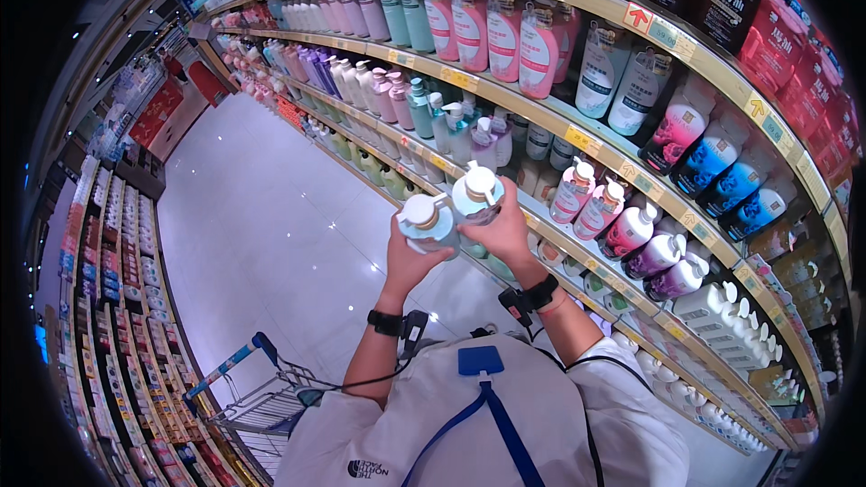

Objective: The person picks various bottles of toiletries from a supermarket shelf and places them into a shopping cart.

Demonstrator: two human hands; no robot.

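My left hand [409,267] is closed round a pump bottle [430,223] with a white pump head and a pale blue body. A second pump bottle [479,195], also white-topped with a pale shoulder, is gripped in my right hand [500,230]. The two bottles are upright, side by side in front of my chest, with the right one nearer the shelves. Beyond them, rows of pump bottles stand on a shelf, among them teal ones [421,108] and pink-labelled ones [574,191]. My fingers hide much of both bottle bodies.
Long curved-looking shelves [473,81] of bottles run along the right side. A metal shopping cart [264,396] with a blue handle stands at lower left. Another stocked shelf unit [128,325] lines the far left, across the tiled aisle floor [270,216]. A lanyard hangs over my shirt.
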